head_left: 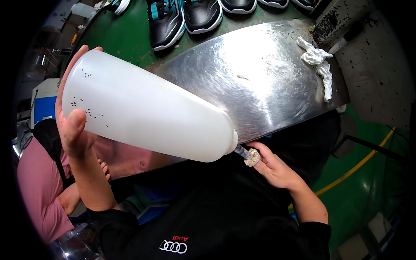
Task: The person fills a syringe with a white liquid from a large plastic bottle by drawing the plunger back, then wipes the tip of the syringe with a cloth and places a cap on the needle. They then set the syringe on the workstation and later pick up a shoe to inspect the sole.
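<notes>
A large white translucent plastic bottle with dark specks near its base is tilted across the view, its neck pointing down to the right. My left hand is wrapped around the base, thumb on the near side. At the mouth is a narrow clear tube, ending in a round, crusted whitish knob. My right hand pinches this knob between thumb and fingers. Whether the tube is fixed to the bottle or only meets its mouth, I cannot tell.
A shiny metal plate covers part of the green table. Black sneakers line the far edge. Crumpled white cloth lies at the plate's right. A person in a pink garment is close on my left.
</notes>
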{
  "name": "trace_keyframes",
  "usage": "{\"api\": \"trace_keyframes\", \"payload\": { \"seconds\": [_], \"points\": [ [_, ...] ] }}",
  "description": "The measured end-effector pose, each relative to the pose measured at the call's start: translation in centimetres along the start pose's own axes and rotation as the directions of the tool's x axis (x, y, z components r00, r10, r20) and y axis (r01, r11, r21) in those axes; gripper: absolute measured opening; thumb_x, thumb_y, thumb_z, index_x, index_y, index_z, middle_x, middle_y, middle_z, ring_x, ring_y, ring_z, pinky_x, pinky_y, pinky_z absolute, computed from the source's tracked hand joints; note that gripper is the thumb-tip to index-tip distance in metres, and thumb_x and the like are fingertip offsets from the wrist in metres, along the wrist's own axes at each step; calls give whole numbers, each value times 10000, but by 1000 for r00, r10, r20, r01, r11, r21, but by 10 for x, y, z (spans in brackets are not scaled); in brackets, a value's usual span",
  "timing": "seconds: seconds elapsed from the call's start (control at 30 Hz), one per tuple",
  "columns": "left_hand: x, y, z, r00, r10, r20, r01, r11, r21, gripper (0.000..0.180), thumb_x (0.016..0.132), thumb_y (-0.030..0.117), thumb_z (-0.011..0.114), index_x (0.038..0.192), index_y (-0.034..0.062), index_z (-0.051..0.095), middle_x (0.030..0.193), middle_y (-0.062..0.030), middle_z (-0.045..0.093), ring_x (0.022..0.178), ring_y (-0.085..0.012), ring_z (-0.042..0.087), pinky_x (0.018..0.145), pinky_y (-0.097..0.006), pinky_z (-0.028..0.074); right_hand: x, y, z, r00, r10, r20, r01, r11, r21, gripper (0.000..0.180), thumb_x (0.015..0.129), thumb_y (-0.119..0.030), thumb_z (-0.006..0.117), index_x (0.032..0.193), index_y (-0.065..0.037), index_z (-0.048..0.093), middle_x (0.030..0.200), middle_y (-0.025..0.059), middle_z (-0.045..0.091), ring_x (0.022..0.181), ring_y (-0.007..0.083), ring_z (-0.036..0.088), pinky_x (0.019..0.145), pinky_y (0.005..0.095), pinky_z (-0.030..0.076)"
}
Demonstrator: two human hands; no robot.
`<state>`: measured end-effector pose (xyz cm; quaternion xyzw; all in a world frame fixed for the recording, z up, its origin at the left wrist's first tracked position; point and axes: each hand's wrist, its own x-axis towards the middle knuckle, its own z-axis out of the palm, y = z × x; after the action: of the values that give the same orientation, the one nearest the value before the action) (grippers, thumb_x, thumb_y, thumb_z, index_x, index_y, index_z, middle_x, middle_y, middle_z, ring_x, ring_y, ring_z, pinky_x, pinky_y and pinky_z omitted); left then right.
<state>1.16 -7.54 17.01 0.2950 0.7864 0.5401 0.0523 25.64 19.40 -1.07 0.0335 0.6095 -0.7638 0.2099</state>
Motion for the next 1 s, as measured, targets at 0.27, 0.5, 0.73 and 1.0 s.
{"api": "trace_keyframes", "payload": {
  "seconds": [0.27,0.5,0.73,1.0],
  "points": [
    [0,0,-4,1000,-1,15,1,999,43,983,664,526,677,1344,-77,303,1326,-253,406,1173,-293,485,961,-387,414,1,18,0,997,9,-74,-3,997,80,478,914,-259,534,1287,-10,370,833,30,583,753,95,516,738,247,430],
    [2,3,-2,999,-28,19,27,996,82,1005,654,547,651,1353,-74,284,1336,-271,380,1185,-314,470,966,-395,408,-1,16,1,986,87,-140,-85,996,18,431,875,-296,596,1184,-11,500,788,29,614,729,84,551,711,248,452],
    [4,1,-3,999,-13,53,8,996,93,989,673,543,625,1362,-70,267,1350,-279,356,1203,-320,453,973,-399,401,-2,13,-4,982,149,-120,-159,984,-83,318,868,-305,615,911,10,627,782,-6,609,734,58,511,679,221,432],
    [2,1,-9,998,7,64,-13,995,96,979,687,548,610,1368,-62,260,1355,-279,348,1209,-322,448,975,-403,401,-2,16,-6,971,186,-151,-209,965,-157,346,863,-327,616,876,18,641,761,17,623,706,69,521,657,233,439]
  ]
}}
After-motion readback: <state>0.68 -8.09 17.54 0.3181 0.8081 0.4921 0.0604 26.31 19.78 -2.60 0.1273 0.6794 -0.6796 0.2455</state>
